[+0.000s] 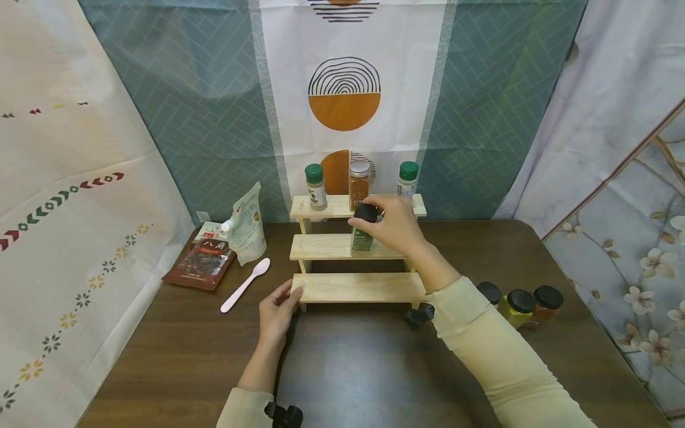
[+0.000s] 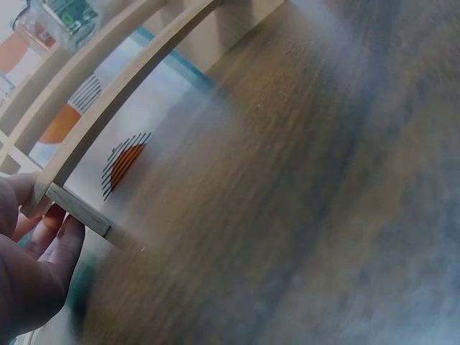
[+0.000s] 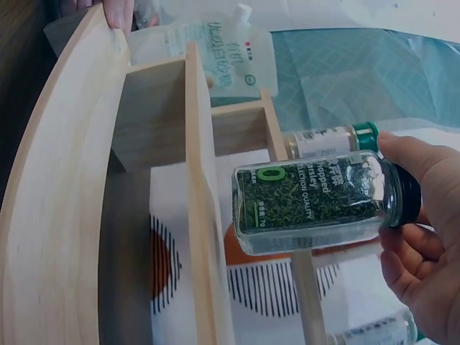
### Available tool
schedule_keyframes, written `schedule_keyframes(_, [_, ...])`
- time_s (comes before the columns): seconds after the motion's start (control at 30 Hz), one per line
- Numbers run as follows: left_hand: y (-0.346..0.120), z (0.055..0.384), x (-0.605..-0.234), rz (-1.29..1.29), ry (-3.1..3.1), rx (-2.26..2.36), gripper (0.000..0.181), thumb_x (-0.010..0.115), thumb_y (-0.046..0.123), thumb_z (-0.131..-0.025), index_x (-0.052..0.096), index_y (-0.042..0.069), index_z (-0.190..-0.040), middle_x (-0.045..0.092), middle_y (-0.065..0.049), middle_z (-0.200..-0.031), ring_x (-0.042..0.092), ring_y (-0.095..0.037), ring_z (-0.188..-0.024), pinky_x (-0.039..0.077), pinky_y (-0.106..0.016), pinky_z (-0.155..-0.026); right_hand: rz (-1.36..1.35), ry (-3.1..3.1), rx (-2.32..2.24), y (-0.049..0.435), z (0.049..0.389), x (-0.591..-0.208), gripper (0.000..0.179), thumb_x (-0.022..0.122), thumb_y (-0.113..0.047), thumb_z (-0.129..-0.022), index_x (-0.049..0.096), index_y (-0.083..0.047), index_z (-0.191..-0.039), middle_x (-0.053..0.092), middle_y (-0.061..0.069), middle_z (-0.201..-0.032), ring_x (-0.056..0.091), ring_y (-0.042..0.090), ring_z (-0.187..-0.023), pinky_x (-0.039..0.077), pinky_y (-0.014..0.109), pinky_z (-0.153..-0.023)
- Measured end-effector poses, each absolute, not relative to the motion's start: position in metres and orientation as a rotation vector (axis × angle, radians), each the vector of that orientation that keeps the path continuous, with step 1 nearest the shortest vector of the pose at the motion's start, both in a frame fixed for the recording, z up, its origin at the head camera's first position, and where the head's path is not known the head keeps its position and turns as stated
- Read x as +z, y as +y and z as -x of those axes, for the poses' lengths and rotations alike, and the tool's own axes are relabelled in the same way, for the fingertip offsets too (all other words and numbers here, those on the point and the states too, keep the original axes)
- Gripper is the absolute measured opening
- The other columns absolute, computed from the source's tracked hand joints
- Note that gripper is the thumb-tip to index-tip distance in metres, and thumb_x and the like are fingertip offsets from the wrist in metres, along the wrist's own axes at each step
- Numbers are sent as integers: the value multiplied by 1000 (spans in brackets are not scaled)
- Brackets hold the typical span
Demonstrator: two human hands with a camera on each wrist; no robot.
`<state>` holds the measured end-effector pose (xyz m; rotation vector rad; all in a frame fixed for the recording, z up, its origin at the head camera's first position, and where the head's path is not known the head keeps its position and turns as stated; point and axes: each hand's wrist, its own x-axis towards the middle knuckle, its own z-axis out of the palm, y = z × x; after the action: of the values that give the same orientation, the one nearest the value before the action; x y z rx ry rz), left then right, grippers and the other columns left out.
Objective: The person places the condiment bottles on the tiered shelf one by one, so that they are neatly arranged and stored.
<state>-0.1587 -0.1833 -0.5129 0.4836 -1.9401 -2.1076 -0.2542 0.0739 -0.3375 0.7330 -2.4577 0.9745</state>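
My right hand pinches the black lid of a glass jar of chopped parsley. The jar is upright at the middle step of a three-step wooden rack, right of that step's centre. In the right wrist view, dark green flakes and a printed label show through the glass. My left hand grips the left end of the rack's lowest step, thumb on top and fingers beneath, as the left wrist view shows. On the top step stand two green-capped shakers and a grey-capped spice jar between them.
Left of the rack lie a pink spoon and a brown spice packet, beside a standing white-capped pouch. Several black-lidded jars stand to the right, partly behind my right sleeve. A patterned cloth hangs behind the table.
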Motion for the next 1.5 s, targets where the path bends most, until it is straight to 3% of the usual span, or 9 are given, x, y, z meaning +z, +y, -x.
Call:
schedule_keyframes(0.33, [-184,158,-508,-489,-1934,-2154,43,77,7,-90,65,-5,-130,72,-5,-99,65,-3,-81,55,-17,-74,-719,-2518,940,48,257,-342,51,85,-43,-82,74,-5,-115,72,9,-103,63,24,-89,52,39,-78])
schedule_keyframes(0.57, [-179,146,-482,-439,-1955,-2148,42,75,3,-91,63,-12,-128,73,-8,-97,66,-4,-79,56,-18,-72,-771,-2501,909,27,261,-344,53,84,-45,-83,74,-5,-116,74,8,-107,65,24,-92,53,36,-74])
schedule_keyframes(0.77, [-178,144,-478,-432,-1949,-2147,40,75,3,-91,63,-12,-127,72,-8,-97,66,-4,-79,56,-18,-73,-809,-2518,964,7,265,-342,48,83,-45,-84,75,-8,-114,74,4,-103,62,18,-83,51,29,-65])
schedule_keyframes(1.23, [-177,145,-480,-463,-1944,-2173,41,76,3,-90,65,-10,-127,71,-7,-94,66,-4,-78,56,-19,-74,-803,-2528,852,-20,269,-345,48,83,-48,-82,75,-9,-109,73,4,-97,61,17,-75,48,27,-60])
schedule_keyframes(1.4, [-177,145,-479,-468,-1945,-2165,40,75,3,-91,65,-10,-127,71,-7,-95,66,-4,-78,56,-18,-74,-802,-2521,839,-21,270,-346,52,83,-49,-82,74,-8,-112,73,6,-102,63,18,-80,49,28,-63])
schedule_keyframes(1.5, [-178,145,-479,-466,-1959,-2143,39,75,3,-91,64,-10,-127,72,-6,-95,65,-4,-78,56,-18,-73,-796,-2552,851,-21,269,-346,57,83,-49,-82,72,-7,-118,72,7,-108,64,20,-89,53,31,-71])
